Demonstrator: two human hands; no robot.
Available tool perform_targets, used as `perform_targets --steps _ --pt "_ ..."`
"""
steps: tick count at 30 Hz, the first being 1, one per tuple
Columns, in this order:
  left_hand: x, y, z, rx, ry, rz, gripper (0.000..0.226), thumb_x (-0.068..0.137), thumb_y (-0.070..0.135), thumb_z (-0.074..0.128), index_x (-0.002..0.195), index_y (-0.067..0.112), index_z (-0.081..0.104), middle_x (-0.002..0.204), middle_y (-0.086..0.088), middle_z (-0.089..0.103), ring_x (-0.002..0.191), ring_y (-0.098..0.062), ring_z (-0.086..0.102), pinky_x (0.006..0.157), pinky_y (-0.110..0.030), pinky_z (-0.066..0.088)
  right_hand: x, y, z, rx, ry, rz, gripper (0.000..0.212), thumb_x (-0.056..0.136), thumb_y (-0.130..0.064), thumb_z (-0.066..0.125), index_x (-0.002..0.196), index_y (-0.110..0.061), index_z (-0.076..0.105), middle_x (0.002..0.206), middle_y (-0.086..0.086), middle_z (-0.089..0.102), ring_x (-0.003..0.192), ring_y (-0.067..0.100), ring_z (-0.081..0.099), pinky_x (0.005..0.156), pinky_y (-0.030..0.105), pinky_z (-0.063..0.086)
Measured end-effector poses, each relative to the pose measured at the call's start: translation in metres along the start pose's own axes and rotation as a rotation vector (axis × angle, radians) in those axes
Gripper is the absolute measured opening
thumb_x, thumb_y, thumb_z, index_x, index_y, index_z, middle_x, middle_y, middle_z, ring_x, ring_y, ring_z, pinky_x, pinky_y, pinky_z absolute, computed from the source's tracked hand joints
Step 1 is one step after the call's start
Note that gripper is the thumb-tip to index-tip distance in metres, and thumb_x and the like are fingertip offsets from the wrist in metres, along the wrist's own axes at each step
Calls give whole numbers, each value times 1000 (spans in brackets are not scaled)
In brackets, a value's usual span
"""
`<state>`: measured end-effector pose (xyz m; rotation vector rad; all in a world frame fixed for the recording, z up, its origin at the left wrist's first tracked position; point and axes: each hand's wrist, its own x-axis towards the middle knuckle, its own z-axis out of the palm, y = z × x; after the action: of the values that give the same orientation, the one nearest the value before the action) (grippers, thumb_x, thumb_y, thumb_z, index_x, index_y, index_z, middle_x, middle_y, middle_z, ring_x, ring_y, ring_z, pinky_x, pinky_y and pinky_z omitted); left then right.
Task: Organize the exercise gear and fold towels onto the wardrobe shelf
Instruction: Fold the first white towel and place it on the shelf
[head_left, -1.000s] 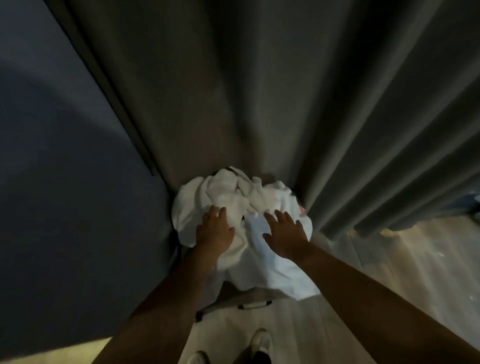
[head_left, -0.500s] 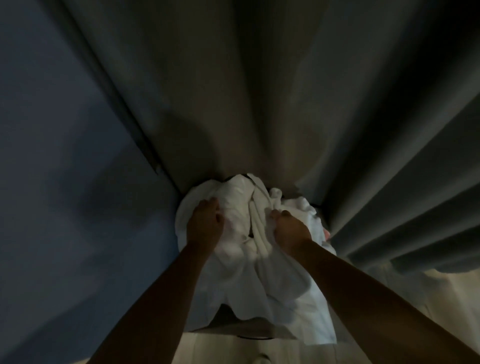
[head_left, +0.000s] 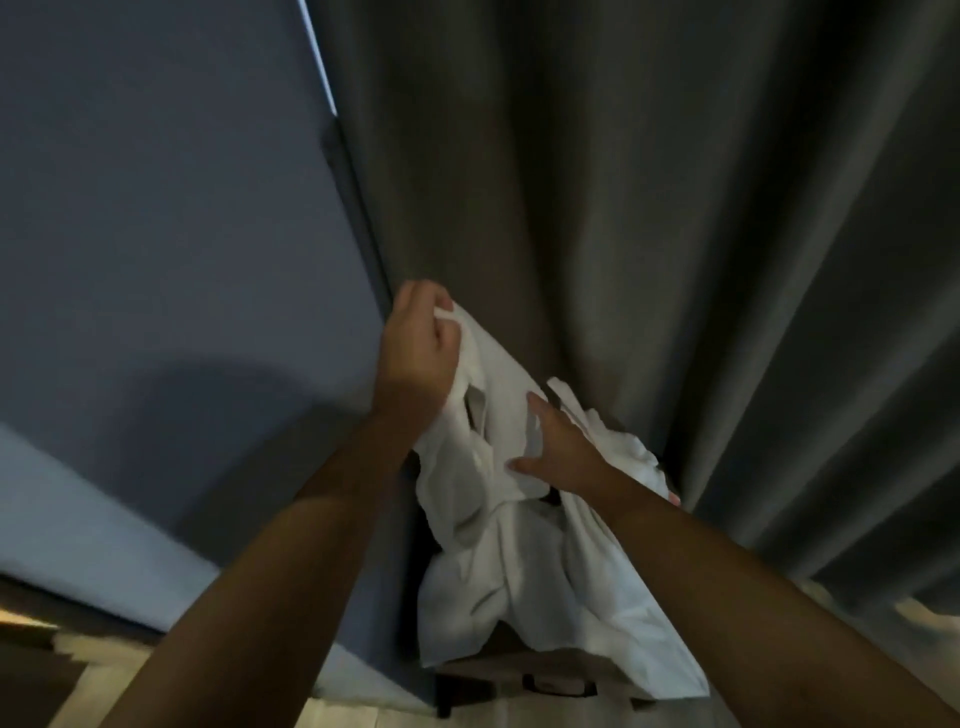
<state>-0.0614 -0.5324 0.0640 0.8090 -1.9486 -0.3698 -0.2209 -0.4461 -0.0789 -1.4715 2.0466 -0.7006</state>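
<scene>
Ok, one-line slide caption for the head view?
Left hand grips a raised corner of the white towel; open right hand touches it, grey curtain behind.

White towel (head_left: 519, 566) soft matt cloth; grey curtain (head_left: 649, 260) matt fabric.

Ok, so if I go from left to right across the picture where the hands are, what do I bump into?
blue-grey wall → left hand, gripping the white towel → right hand, fingers spread on that towel → grey curtain. The towel runs under both hands, so it has no place of its own in the order.
</scene>
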Motion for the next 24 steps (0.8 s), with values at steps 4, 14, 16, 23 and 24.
perform_targets --steps 4,14,16,23,24 --pt "21 34 -45 -40 57 46 18 86 3 44 85 21 44 94 4 46 78 9 47 71 -3 34 -11 -34 -3 76 118 60 79 87 -32 71 150 -9 29 145 12 44 132 29 43 106 34 36" --pt "13 40 -74 -47 65 6 19 86 -3 44 86 16 47 98 -1 47 76 0 41 71 -3 33 -25 -102 -67 652 470 131 18 92 5 46 89 -1 63 86 16 63 79 28 61 66 37 55" --pt "19 43 -78 -69 107 -59 19 87 -3 44 86 16 48 96 1 46 75 3 44 70 -3 34 -30 -128 -86 930 419 55 25 93 3 44 88 -11 63 80 9 64 68 19 60 51 25 53" --pt "51 67 -80 -322 144 -284 30 88 -2 43 79 25 51 84 6 55 73 -1 50 59 -4 39 -58 -146 -108 555 -100 -420 72 78 3 76 136 -19 40 133 3 50 119 12 53 91 22 51" --pt "52 69 -79 -362 123 -312 32 89 -2 43 77 27 51 82 8 55 73 0 50 58 -3 39 -61 -149 -103 523 -83 -456 79 75 1 80 139 -19 37 135 1 47 121 8 51 90 21 51"
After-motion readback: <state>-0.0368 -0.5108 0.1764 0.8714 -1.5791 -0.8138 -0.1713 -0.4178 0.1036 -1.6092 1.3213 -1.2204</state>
